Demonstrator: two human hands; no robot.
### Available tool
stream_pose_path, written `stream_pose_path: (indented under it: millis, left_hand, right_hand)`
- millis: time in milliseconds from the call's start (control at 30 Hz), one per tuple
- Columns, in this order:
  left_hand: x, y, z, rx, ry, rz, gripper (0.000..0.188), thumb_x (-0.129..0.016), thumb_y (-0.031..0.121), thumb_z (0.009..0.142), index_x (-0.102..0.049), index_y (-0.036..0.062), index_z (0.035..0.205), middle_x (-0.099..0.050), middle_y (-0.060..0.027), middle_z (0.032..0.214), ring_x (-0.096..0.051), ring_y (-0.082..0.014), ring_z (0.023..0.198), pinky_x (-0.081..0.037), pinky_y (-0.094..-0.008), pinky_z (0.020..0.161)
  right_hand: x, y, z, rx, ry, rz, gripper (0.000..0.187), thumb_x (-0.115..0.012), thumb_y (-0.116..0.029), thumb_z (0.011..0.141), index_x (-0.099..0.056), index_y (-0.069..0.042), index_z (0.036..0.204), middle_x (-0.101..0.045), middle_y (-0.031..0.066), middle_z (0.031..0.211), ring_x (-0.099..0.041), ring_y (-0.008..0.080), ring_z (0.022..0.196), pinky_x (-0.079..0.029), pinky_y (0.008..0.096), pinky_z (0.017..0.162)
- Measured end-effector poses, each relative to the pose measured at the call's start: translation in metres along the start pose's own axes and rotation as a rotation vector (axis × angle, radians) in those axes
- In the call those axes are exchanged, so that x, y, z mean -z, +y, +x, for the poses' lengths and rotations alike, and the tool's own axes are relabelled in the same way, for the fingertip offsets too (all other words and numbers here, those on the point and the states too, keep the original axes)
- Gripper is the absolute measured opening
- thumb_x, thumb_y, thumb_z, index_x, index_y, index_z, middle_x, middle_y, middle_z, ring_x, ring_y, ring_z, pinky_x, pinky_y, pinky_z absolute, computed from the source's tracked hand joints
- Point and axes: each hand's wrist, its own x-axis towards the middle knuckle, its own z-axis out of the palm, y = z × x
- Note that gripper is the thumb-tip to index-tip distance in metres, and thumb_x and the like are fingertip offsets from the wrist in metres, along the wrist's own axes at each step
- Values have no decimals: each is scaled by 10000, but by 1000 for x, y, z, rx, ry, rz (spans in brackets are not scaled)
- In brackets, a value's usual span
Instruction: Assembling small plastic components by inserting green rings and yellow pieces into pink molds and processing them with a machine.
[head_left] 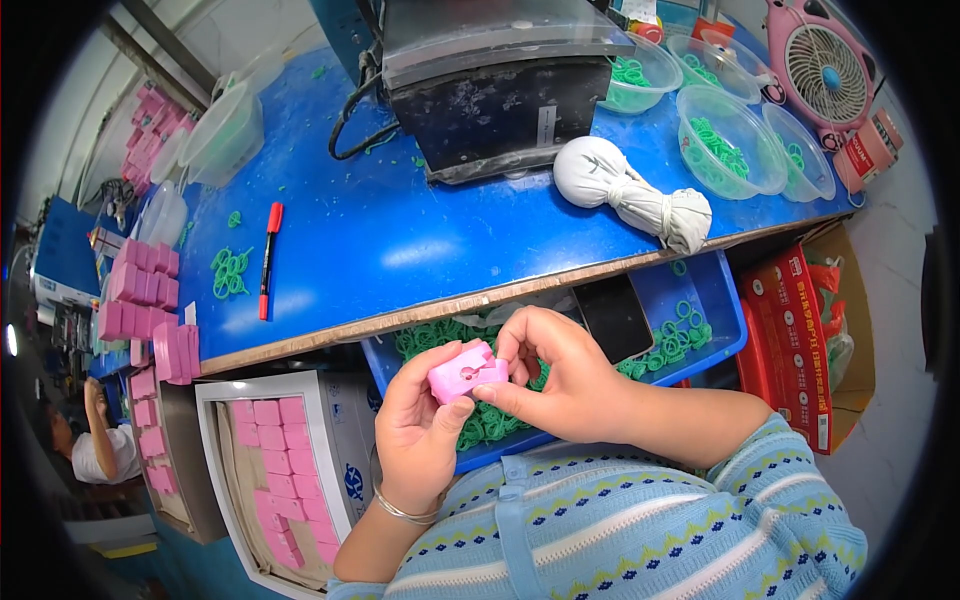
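Head view: the left hand (415,418), fingers curled, holds a pink blocky piece (448,382) above a blue plastic tray (708,280) of green rings (425,338); the right hand (562,375), fingers narrow, touches its edge, grip unclear.

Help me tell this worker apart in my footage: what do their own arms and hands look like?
Both the left hand and right hand are gloveless. A thin silver-coloured bangle circles the left wrist; none shows on the right. The right sleeve is light-blue knit with white bands and dark-blue and yellow-green patterning.
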Motion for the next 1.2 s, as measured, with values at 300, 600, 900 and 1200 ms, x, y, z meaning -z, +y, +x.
stream_pose_path:
  millis: [300,600,900,1200]
  left_hand:
    - [7,1,-3,35,-37,-74,467,-640,214,842,-469,-30,1203,-541,-141,1159,-525,-176,1045,-420,-314,909]
    - [9,-4,-4,108,-87,-240,525,-671,257,815,-440,11,1218,-554,-109,1102,-551,-189,1035,-472,-319,869]
    - [-1,7,-1,143,-298,-189,990,-684,-118,640,-124,99,1427,-318,-121,1368,-360,-233,1253,-357,-394,1006]
    - [-1,25,2,12,-201,688,883,-767,50,573,-324,31,1337,-449,-92,1038,-491,-174,847,-446,-288,682]
  right_hand:
    - [0,9,5,381,103,-129,362,-730,-254,735,-556,-21,950,-527,96,974,-517,210,875,-435,333,751]
    - [7,8,9,558,19,-148,319,-730,-213,713,-580,-41,935,-552,96,961,-509,261,892,-396,358,804]
    - [3,16,7,309,19,135,232,-603,-220,858,-573,-33,991,-548,80,999,-506,174,975,-436,279,821]
    - [-6,5,4,-269,-113,838,365,-400,-311,970,-502,-14,1157,-561,58,1059,-525,105,944,-440,265,818]
